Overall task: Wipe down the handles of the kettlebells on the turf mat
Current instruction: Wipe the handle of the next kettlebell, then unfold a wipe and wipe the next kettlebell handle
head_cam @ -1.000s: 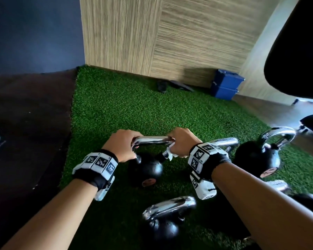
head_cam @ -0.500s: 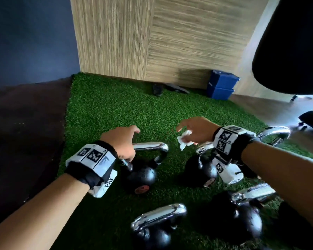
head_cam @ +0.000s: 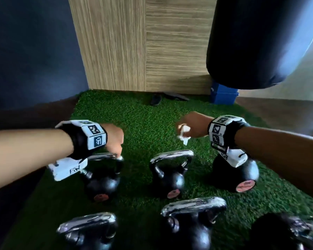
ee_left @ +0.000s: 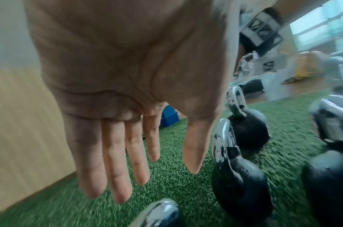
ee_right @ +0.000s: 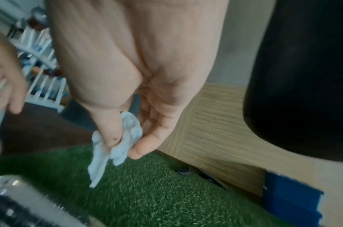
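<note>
Several black kettlebells with chrome handles stand on the green turf mat (head_cam: 139,127). My left hand (head_cam: 118,150) hovers just over the chrome handle (head_cam: 105,156) of the back left kettlebell (head_cam: 102,184); in the left wrist view its fingers (ee_left: 116,161) hang straight and hold nothing. My right hand (head_cam: 185,128) is raised above the turf behind the back middle kettlebell (head_cam: 168,177) and pinches a crumpled white wipe (head_cam: 183,134) between thumb and fingers (ee_right: 139,147). The back right kettlebell (head_cam: 238,177) sits under my right wrist. More kettlebells (head_cam: 193,215) stand in the front row.
A black punching bag (head_cam: 260,42) hangs at the upper right, with a blue box (head_cam: 223,95) below it by the wood-panel wall (head_cam: 143,51). Small dark items (head_cam: 170,98) lie at the turf's back edge. Dark flooring (head_cam: 25,116) borders the turf on the left.
My right hand left the back left kettlebell's handle and rose to the right with the wipe. My left hand let go of that handle and opened above it.
</note>
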### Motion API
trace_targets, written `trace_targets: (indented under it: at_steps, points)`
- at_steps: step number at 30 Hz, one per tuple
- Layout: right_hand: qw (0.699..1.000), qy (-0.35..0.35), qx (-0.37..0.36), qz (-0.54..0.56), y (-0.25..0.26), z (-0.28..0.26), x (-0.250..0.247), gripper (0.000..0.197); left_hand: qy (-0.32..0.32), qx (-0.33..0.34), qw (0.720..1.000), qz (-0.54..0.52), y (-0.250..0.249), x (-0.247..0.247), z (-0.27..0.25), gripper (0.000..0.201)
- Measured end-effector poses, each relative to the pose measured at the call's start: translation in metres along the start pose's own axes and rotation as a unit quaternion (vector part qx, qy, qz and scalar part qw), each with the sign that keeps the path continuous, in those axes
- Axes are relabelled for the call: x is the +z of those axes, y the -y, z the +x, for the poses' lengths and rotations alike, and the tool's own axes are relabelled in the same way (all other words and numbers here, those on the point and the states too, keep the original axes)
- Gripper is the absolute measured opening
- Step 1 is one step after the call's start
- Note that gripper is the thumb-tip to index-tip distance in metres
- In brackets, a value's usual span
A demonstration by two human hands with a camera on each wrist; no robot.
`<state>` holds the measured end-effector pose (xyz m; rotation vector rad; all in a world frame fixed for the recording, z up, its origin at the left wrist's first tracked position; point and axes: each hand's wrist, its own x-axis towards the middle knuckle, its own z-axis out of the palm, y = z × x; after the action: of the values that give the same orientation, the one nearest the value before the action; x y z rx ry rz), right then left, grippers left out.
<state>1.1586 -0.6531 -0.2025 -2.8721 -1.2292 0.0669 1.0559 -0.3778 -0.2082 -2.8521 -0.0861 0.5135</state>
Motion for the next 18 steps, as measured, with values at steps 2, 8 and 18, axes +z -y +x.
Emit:
trace_targets:
  at_steps: [2,8,18]
  points:
    - [0.998,-0.039,-0.009,0.057,-0.017,-0.004,0.009,0.020,0.024,-0.030,0.999,-0.035,-0.023,0.006,0.008,0.051]
    - [0.981,-0.101,-0.042,0.158,-0.042,-0.006,0.042,0.016,0.050,-0.129,0.936,-0.323,-0.088,0.062,0.041,0.044]
    - [0.950,-0.170,0.004,0.261,-0.032,-0.019,0.081,0.019,0.096,-0.141,0.780,-0.602,-0.139,0.167,0.064,0.114]
